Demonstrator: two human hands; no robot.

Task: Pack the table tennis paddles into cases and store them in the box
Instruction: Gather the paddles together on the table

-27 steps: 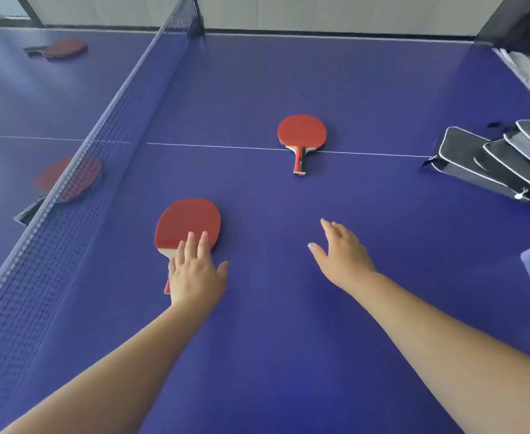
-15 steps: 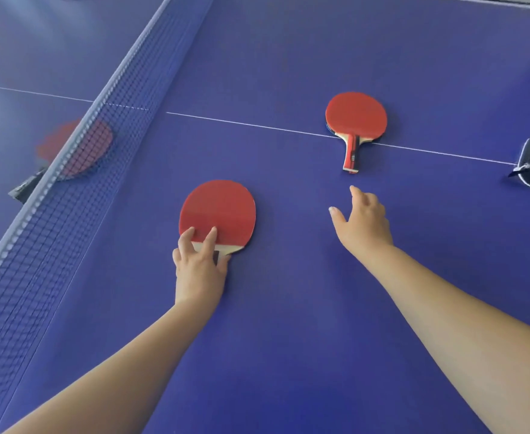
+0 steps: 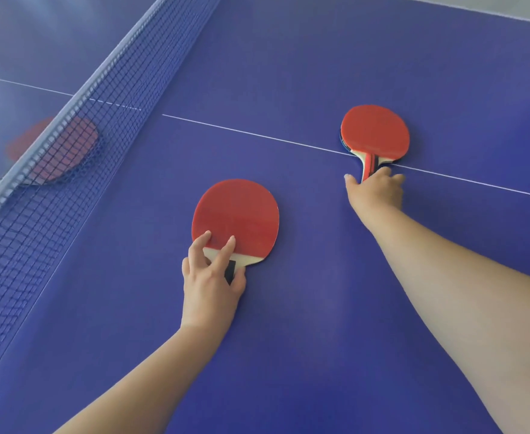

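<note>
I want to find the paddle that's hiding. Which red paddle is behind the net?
The paddle on the far left, seen through the net. The other two lie on the near side, one at each hand.

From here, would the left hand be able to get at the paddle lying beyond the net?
Probably not easily. The left hand is already on the handle of the near paddle, and the net stands between it and the far paddle, so it would have to let go and reach over.
</note>
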